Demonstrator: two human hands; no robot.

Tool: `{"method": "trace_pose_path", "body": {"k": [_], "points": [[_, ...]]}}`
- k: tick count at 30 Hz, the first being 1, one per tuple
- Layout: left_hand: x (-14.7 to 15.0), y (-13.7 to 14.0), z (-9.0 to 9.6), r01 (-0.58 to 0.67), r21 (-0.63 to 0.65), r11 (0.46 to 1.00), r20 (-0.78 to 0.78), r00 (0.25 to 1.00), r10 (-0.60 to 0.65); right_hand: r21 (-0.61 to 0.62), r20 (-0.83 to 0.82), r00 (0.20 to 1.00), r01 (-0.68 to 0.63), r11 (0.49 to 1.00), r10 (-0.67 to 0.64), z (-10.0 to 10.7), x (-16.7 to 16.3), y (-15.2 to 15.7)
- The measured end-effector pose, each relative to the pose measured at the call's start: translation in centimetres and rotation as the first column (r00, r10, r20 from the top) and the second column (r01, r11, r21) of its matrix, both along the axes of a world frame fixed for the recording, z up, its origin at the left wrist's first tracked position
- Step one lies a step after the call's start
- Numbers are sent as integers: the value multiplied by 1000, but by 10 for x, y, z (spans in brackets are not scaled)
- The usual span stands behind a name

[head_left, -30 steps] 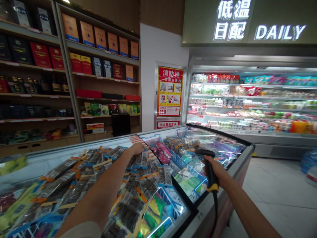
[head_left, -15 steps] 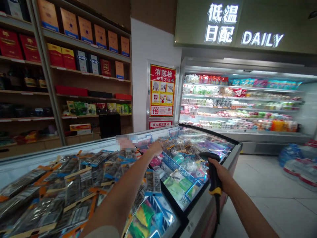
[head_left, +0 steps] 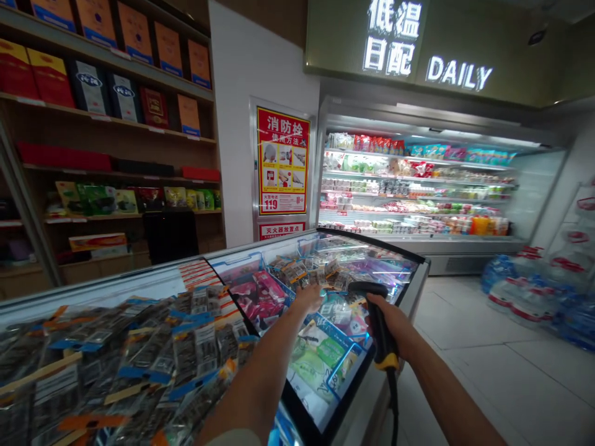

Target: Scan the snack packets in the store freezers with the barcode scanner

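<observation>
My right hand (head_left: 393,325) is wrapped around a black and yellow barcode scanner (head_left: 383,334), its head pointing left over the freezer's right side and its cable hanging down. My left arm reaches across the chest freezer (head_left: 325,427). Near the far pile of clear packets (head_left: 292,272), my left hand (head_left: 309,300) is low over the glass; its fingers are mostly hidden, and I cannot tell whether it touches a packet. A larger heap of similar packets (head_left: 153,353), with orange, blue and tan strips, covers the nearer left part of the freezer top.
Beneath the glass lie green bags (head_left: 316,350) and pink packs (head_left: 260,294). Shelves of boxes (head_left: 134,93) stand at left, a lit refrigerated display (head_left: 418,186) behind. Wrapped water bottles (head_left: 525,291) sit on the floor at right.
The view has turned right and shifted, so most things appear farther left. My left hand has moved from the freezer's back edge to in front of the far packets. The scanner remains in my right hand.
</observation>
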State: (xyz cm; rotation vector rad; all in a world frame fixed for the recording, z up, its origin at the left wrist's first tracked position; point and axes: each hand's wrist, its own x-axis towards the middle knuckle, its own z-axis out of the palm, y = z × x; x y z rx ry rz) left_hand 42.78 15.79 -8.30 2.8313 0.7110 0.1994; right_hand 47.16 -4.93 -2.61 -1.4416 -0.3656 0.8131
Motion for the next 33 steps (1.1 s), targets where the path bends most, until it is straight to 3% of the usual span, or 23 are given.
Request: {"method": "trace_pose_path", "body": {"k": [5, 8, 12, 16, 18, 21, 23, 33], "points": [[-33, -3, 17, 9, 143, 990, -144, 989, 12, -4, -3, 1000, -11, 1000, 11, 2, -11, 5], [-50, 1, 18, -89, 176, 980, -83, 991, 105, -2, 1, 1000, -24, 1000, 24, 5, -19, 5], [-59, 6, 6, -232, 58, 971, 59, 972, 229, 3, -2, 997, -80, 997, 80, 11, -29, 1], [-51, 3, -5, -200, -120, 972, 159, 963, 218, 11, -18, 992, -124, 992, 124, 14, -38, -6], [-46, 2, -6, -239, -331, 913, 213, 923, 319, 9, -39, 991, -126, 992, 126, 16, -42, -9], [-47, 4, -2, -214, -705, 676, 298, 776, 556, 4, -91, 984, -151, 989, 151, 20, -50, -13], [-53, 6, 3, -135, -813, 566, 325, 701, 635, 11, -125, 973, -196, 980, 196, 23, -54, -14], [-92, 13, 15, 46, -883, 467, 392, 618, 681, 84, -199, 923, -319, 944, 329, 38, -82, -10]]}}
